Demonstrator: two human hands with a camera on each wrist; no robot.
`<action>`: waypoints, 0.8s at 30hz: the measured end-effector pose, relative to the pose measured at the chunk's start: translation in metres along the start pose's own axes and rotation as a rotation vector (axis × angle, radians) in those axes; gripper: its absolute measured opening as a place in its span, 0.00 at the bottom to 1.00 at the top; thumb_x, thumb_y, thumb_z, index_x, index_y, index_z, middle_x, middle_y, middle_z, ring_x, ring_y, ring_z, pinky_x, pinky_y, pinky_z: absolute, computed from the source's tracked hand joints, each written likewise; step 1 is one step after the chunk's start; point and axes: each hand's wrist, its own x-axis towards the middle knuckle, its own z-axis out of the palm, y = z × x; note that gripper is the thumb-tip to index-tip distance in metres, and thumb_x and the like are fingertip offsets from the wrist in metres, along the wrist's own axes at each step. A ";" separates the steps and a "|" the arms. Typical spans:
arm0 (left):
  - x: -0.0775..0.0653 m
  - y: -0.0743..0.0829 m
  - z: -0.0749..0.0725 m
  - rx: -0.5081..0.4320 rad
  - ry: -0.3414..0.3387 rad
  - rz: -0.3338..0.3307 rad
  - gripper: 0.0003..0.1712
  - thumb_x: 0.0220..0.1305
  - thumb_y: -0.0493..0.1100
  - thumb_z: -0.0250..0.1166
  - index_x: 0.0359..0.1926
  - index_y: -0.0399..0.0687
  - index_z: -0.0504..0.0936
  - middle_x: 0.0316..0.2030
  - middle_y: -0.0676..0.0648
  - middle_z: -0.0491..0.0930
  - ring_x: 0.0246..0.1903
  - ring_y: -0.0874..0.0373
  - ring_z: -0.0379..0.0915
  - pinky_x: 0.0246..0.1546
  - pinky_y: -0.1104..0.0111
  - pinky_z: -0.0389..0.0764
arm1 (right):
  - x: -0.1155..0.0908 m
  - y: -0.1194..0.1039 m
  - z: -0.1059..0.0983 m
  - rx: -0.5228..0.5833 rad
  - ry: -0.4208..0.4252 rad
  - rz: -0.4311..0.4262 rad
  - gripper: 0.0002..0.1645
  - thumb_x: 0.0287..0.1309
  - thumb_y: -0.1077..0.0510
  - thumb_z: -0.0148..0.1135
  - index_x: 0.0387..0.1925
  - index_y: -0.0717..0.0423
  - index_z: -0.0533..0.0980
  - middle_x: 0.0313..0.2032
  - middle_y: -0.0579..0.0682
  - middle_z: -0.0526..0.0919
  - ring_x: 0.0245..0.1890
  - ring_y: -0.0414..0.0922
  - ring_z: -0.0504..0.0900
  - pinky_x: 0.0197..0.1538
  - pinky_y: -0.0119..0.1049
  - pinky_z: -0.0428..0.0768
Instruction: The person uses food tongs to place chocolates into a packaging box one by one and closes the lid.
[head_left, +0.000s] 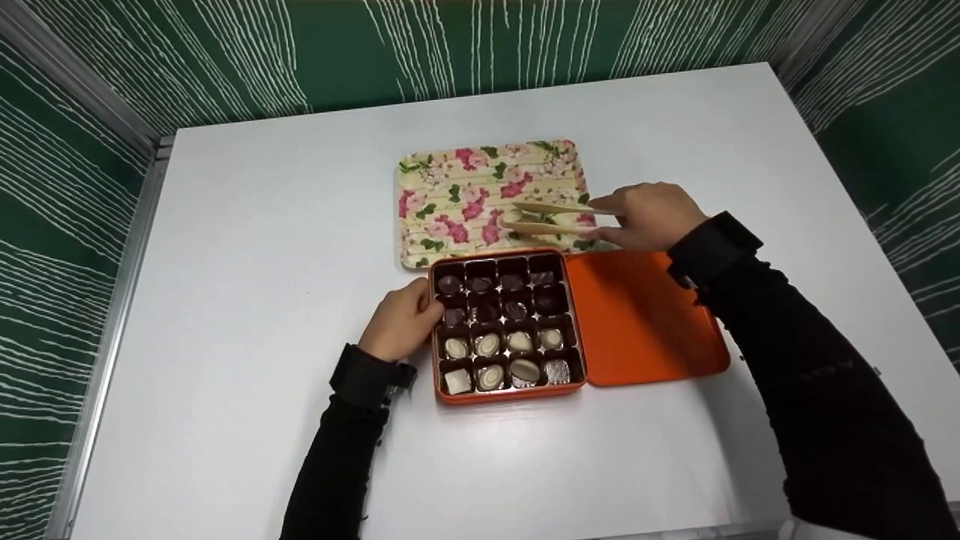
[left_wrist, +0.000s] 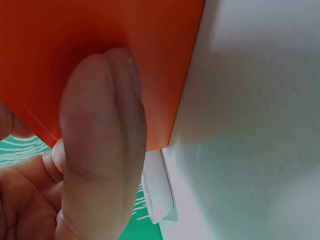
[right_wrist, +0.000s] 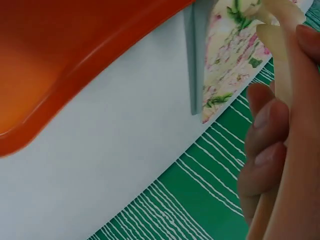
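My right hand (head_left: pixel 656 216) grips a pair of wooden tongs (head_left: pixel 559 228), whose tips hover over a floral tray (head_left: pixel 450 187). Between the tips in the right wrist view shows a small pale piece (right_wrist: pixel 253 10), partly hidden. My left hand (head_left: pixel 401 322) holds the left wall of an orange tin (head_left: pixel 510 397), thumb at the rim; its fingers (left_wrist: pixel 100 145) press the outer side in the left wrist view. Inside the tin, dark chocolates (head_left: pixel 449 283) fill the back rows and white chocolates (head_left: pixel 487 345) the front ones. The front right compartment shows only a silvery cup (head_left: pixel 557 372).
An orange lid (head_left: pixel 645 322) lies against the tin's right side, under my right forearm. Everything stands on a white table (head_left: pixel 285 247). Green walls with white streaks (head_left: pixel 480 52) border the table at the back and sides.
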 end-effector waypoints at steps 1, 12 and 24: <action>0.000 0.000 0.000 0.001 -0.001 0.000 0.10 0.67 0.42 0.57 0.29 0.51 0.67 0.20 0.54 0.64 0.22 0.57 0.64 0.26 0.65 0.64 | -0.001 0.000 -0.001 0.009 -0.014 -0.005 0.26 0.66 0.50 0.67 0.61 0.58 0.80 0.45 0.59 0.87 0.26 0.48 0.75 0.32 0.45 0.68; 0.001 -0.001 0.002 0.012 -0.002 0.001 0.09 0.66 0.43 0.56 0.29 0.51 0.68 0.20 0.54 0.65 0.22 0.56 0.64 0.26 0.65 0.64 | 0.009 0.000 0.003 0.062 -0.045 -0.006 0.25 0.66 0.53 0.66 0.61 0.59 0.80 0.49 0.60 0.86 0.33 0.53 0.81 0.38 0.50 0.76; 0.000 -0.001 0.002 0.012 0.003 -0.007 0.09 0.66 0.43 0.57 0.29 0.51 0.68 0.21 0.53 0.65 0.23 0.56 0.66 0.27 0.65 0.64 | 0.015 -0.001 0.013 0.081 0.010 -0.052 0.19 0.70 0.55 0.63 0.56 0.58 0.83 0.49 0.60 0.87 0.33 0.54 0.85 0.36 0.50 0.77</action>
